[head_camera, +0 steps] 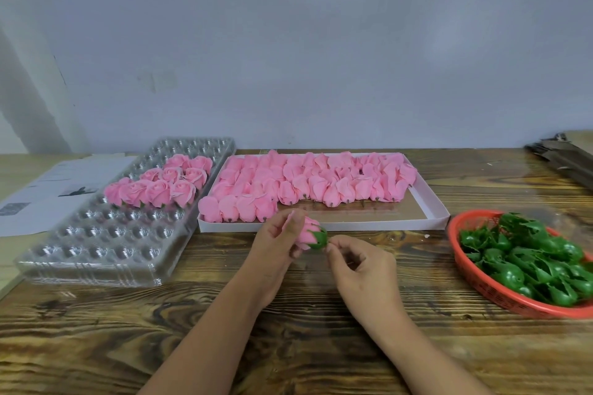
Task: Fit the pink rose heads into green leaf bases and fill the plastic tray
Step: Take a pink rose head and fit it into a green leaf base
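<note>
A pink rose head (pixel 306 232) sits in a green leaf base (pixel 318 237), both held above the middle of the table (pixel 288 330), just in front of the white box. The left hand (pixel 278 242) grips the rose, its fingers (pixel 293 218) curled around the petals. The right hand (pixel 359 263) pinches the green base at its tip, thumb and forefinger clamped together on it, the other fingers loosely curled.

Just behind the hands lies a shallow white box (pixel 430 208) full of loose pink rose heads (pixel 314 183), lying on their sides in rows; the front right part of the box shows bare bottom. To the left of the box, touching or nearly touching it, stands a clear plastic tray (pixel 106 247) with many round cups. Finished roses (pixel 157 184) with green showing beneath them fill several cups in the far half of the tray; the near rows hold nothing.

At the right edge of the table sits a red basket (pixel 475 282) heaped with green leaf bases (pixel 529 260). At the left edge, partly under the tray, lie printed sheets of paper (pixel 48 189). In the far right corner lies a stack of flat brown cardboard (pixel 564 157). A pale wall (pixel 288 42) rises behind the table.
</note>
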A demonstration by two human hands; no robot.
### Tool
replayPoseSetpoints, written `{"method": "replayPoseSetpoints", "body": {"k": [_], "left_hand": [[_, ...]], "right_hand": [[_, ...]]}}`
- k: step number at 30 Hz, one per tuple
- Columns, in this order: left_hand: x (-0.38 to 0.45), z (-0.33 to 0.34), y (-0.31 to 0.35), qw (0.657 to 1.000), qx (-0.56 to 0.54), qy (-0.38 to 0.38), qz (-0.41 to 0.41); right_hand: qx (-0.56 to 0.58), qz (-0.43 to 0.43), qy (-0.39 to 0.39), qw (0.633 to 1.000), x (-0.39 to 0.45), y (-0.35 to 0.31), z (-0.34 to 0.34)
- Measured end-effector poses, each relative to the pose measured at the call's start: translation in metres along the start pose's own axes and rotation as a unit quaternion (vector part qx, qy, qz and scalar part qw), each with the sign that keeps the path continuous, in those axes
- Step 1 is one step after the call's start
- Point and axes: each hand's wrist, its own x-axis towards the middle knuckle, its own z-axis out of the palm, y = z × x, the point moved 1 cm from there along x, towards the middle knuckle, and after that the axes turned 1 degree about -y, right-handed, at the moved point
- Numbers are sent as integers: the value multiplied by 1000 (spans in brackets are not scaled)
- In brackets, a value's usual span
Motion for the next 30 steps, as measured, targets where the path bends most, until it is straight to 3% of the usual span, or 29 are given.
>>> {"method": "replayPoseSetpoints", "body": {"k": [6,10,16,20,30], "left_hand": [[1,-4,-2,1000,-15,-2,-14],[1,-2,-3,1000,4,-9,-9],[-3,3,-1,997,68,-35,8],[-3,4,-4,996,86,-35,18],[-1,4,-11,993,114,-20,25]], "right_hand": [[56,98,-20,993,1,2,2],[227,215,-48,949,4,-3,2],[281,265,-71,920,7,-7,0],[289,281,-47,914,8,-3,0],[216,214,-48,951,5,1,3]]}}
